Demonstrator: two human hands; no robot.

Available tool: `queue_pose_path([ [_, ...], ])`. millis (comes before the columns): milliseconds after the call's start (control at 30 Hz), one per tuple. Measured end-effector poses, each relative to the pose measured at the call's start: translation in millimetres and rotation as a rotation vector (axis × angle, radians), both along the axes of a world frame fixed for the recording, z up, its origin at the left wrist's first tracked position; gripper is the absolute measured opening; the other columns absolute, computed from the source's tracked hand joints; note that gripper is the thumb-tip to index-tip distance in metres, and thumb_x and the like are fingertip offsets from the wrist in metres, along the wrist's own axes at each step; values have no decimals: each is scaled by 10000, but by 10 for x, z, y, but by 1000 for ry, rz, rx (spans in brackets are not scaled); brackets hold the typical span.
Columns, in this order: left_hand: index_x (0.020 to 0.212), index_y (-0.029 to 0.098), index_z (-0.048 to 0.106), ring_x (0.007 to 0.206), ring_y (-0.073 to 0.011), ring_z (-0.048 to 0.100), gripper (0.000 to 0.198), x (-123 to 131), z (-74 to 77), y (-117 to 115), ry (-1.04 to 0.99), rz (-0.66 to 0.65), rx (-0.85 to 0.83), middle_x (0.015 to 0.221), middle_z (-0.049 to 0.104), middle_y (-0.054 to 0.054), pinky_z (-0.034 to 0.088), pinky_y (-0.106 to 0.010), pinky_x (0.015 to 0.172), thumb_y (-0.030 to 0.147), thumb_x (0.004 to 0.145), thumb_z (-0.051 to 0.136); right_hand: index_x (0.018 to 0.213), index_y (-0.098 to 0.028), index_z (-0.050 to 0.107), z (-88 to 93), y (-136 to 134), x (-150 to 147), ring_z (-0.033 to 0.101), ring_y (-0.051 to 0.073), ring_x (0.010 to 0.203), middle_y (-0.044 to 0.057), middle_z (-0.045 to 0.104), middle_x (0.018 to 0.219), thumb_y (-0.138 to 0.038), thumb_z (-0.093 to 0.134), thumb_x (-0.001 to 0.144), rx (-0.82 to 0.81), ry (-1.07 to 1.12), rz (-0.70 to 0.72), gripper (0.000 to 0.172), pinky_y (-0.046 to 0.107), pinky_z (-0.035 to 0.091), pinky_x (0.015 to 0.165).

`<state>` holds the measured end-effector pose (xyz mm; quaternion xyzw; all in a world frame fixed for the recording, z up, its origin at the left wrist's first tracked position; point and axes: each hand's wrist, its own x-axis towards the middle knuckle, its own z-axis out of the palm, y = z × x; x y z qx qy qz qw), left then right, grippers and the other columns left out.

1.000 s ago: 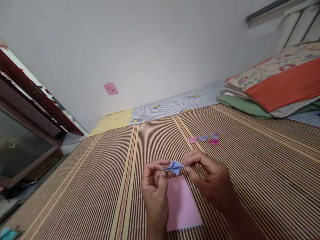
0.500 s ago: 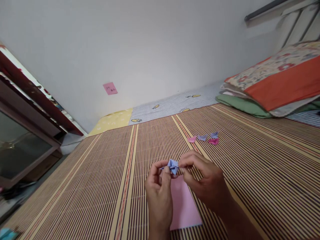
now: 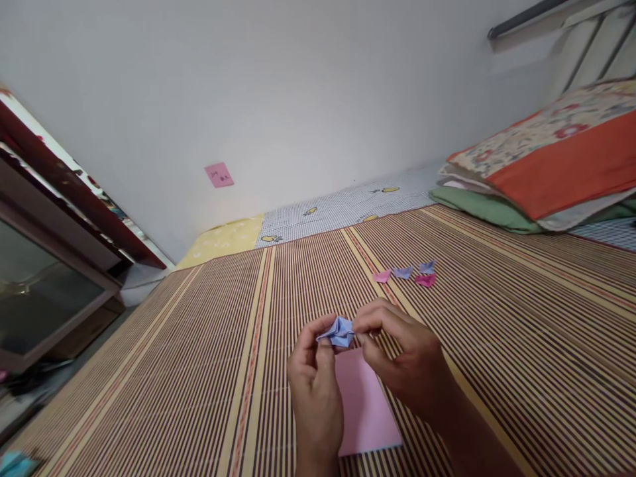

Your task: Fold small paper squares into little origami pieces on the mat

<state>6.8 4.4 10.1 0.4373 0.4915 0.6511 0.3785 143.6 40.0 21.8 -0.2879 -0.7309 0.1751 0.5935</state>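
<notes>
Between my two hands is a small blue folded paper piece [image 3: 340, 331], creased into points. My left hand [image 3: 318, 377] is closed on its left side, thumb below and fingers behind. My right hand [image 3: 400, 351] pinches its right tip between thumb and forefinger. Under the hands, a pink stack of square paper [image 3: 368, 407] lies on the striped mat [image 3: 199, 358], partly hidden by my left hand. Farther off on the mat sit several small folded paper pieces: a light pink one [image 3: 381, 276], a lavender one [image 3: 403, 272], a blue one [image 3: 426, 267] and a magenta one [image 3: 424, 280].
Folded bedding [image 3: 556, 159] in orange, floral and green is piled at the right. A pink note [image 3: 219, 175] sticks to the pale wall [image 3: 318, 99]. A cabinet with a glass front [image 3: 44, 285] stands at the left, and something turquoise [image 3: 17, 464] lies at the lower left corner.
My left thumb has shifted slightly left and down on the blue folded paper, showing more of its surface. The right hand keeps its pinch, and the other folded pieces have not moved.
</notes>
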Motion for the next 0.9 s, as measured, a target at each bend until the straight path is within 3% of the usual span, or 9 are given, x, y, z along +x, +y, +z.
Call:
queue_pose_path([
  [200,1095,212,727,900,-218,721,252,-6,7,-2,11,-4,-1,1025,761,-75,577,-334,806,400,968,619,907,-224,599,-25,-4,-22,643,185,838,25,632,881,-1,524,886,-12,1,15,236,317,516,721],
  [367,1068,211,736,897,-222,735,207,0,40,-1,27,2,-6,1003,774,-72,590,-328,794,340,923,664,948,-227,619,-15,-31,-32,646,220,958,44,630,977,-23,564,839,-51,-101,12,237,350,513,794],
  [633,1060,206,755,984,-237,737,207,-13,43,4,57,4,-16,1060,786,-81,575,-328,844,264,896,644,959,-190,664,19,-68,-38,617,226,935,74,592,1020,-72,567,847,-80,-178,21,189,374,506,780],
  [900,1115,223,750,1031,-244,716,282,-31,28,-5,67,-3,-49,1098,779,-86,548,-363,908,339,988,527,915,-168,619,45,-66,-68,589,242,892,90,578,968,-79,529,859,-71,-252,15,138,400,505,754],
])
